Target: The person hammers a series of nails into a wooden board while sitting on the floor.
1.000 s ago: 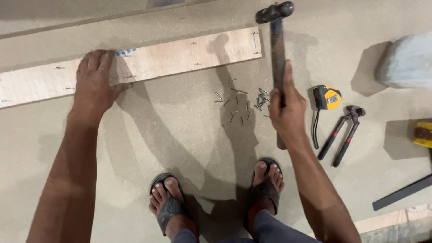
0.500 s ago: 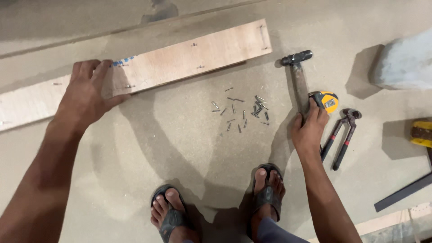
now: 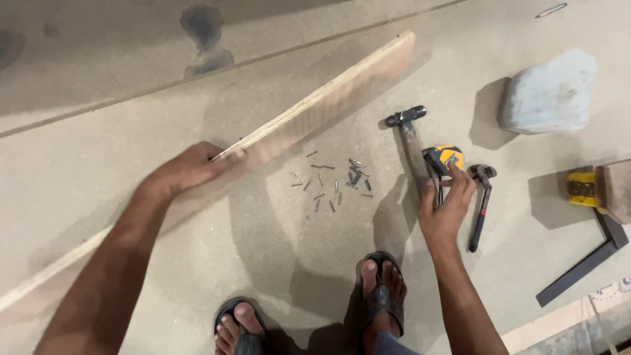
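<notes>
My left hand (image 3: 187,169) grips the edge of a long plywood strip (image 3: 328,98), which stands tilted up on its long edge and runs from lower left to upper right across the floor. My right hand (image 3: 445,210) is open with its fingers spread, the fingertips touching a yellow tape measure (image 3: 447,156). A hammer (image 3: 407,128) lies on the floor just left of that hand, its handle partly hidden by the fingers. Several loose nails (image 3: 332,184) are scattered between the strip and the hammer.
Red-handled pincers (image 3: 481,197) lie right of the tape measure. A pale stone block (image 3: 549,92) sits at upper right. A dark metal square (image 3: 585,263) and a yellow-ended tool (image 3: 582,187) lie at the right edge. My sandalled feet (image 3: 381,289) stand at the bottom.
My right hand brought the hammer down, laid it on the floor and let go. My left hand tipped the plywood strip from lying flat up onto its edge.
</notes>
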